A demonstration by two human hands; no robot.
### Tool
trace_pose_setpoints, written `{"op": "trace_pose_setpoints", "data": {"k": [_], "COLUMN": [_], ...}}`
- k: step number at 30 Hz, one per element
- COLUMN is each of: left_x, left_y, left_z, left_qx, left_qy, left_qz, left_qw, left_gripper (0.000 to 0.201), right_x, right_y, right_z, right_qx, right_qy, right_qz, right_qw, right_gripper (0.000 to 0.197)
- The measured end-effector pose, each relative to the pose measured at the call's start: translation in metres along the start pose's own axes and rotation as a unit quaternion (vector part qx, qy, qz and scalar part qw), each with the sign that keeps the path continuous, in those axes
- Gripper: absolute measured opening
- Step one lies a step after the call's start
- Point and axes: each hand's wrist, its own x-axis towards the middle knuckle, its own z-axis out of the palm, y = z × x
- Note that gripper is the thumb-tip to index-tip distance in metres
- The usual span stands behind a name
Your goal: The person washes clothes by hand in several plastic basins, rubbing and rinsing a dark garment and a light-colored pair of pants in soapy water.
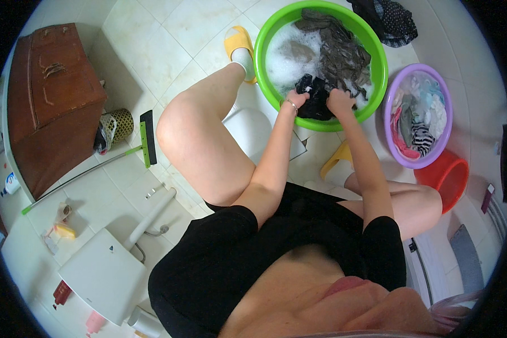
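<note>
A large green basin [382, 79] holds foamy water, with white suds [284, 59] gathered on its left side. Soaked dark grey-brown cloth [343, 48] lies in the far and right part of it. At the near rim my left hand [296, 99] grips a black wet garment [316, 93], a silver bracelet round the wrist. My right hand [340, 102] is closed on the same black garment, a little to the right. Where the fingers meet the cloth is partly hidden.
A purple basin [388, 121] of mixed clothes stands to the right, beside a red bucket [456, 177]. Dark dotted cloth [397, 22] lies beyond the green basin. On the left are a green-edged squeegee [147, 138], a woven basket [117, 125] and a brown cabinet [56, 96].
</note>
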Motion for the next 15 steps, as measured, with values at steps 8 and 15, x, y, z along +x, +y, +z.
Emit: {"op": "trace_pose_setpoints", "data": {"k": [8, 15], "left_x": [-0.001, 0.027], "left_y": [0.011, 0.007], "left_z": [0.015, 0.013], "left_qx": [0.333, -0.070], "left_qy": [0.173, 0.144], "left_qz": [0.265, -0.078], "left_qw": [0.888, 0.984], "left_gripper": [0.050, 0.032], "right_x": [0.013, 0.035], "right_y": [-0.019, -0.003], "right_z": [0.071, 0.102], "right_qx": [0.052, 0.417], "right_qy": [-0.121, -0.088], "right_qz": [-0.055, 0.132], "right_qw": [0.990, 0.895], "right_gripper": [0.021, 0.023]}}
